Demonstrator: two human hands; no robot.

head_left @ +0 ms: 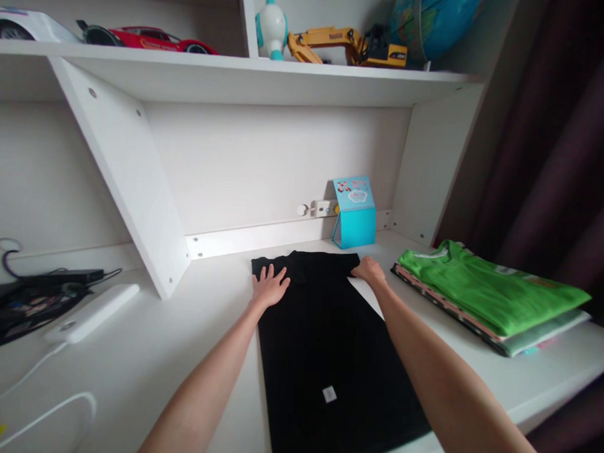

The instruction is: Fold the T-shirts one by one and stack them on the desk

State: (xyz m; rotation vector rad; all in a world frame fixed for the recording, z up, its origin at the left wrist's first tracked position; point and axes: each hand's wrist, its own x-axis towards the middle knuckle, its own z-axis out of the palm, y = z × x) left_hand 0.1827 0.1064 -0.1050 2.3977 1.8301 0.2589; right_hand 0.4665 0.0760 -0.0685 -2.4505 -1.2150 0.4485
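One black shirt (322, 334) lies on the white desk (157, 340), its one white label (329, 394) too small to read. The left hand (270, 288) spreads flat on its far-left corner; the right hand (371, 270) curls at the far-right one — gripping or not, I cannot tell. Beyond stand one calendar (358, 225), two toy cars (152, 40).

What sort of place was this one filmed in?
Probably a room in a home, perhaps a child's: the white desk has a built-in shelf above it, holding a yellow toy excavator and a globe.
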